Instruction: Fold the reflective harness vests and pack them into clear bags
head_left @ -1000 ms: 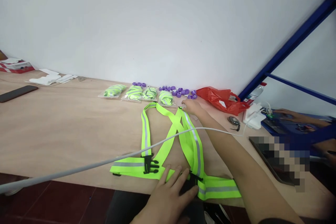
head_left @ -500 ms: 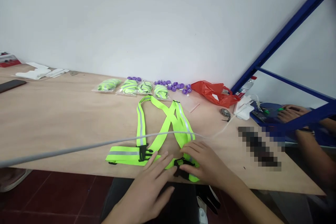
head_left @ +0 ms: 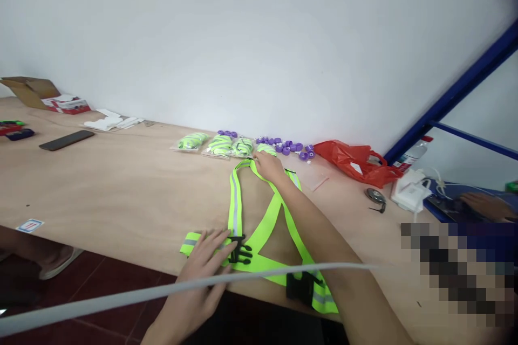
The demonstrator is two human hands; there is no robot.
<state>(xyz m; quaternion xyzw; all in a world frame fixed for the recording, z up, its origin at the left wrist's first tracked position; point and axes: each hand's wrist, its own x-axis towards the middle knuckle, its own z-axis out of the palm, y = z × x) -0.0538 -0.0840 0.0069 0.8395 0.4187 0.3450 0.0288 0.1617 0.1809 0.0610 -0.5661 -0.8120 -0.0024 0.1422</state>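
A yellow-green reflective strap harness (head_left: 265,226) lies spread on the wooden table (head_left: 133,188), with black buckles near the front edge. My left hand (head_left: 202,264) rests over its lower left strap beside a black buckle (head_left: 242,252), fingers spread. Stretched forward, my right hand (head_left: 267,166) touches the harness's upper end with its fingers closed there; what they pinch is too small to make out. Just behind it are several clear bags of folded yellow-green straps (head_left: 220,145).
Purple rings (head_left: 295,147), a red plastic bag (head_left: 356,161), a tape measure (head_left: 375,195) and a white adapter (head_left: 410,190) lie toward the right. A dark phone-like slab (head_left: 67,140) and boxes (head_left: 67,103) are left. A pale cable (head_left: 162,290) crosses the foreground. Another person's hand shows far right.
My right hand has moved from the lower right buckle up to the harness's top. My left hand has shifted left onto the lower left strap. The view has turned left.
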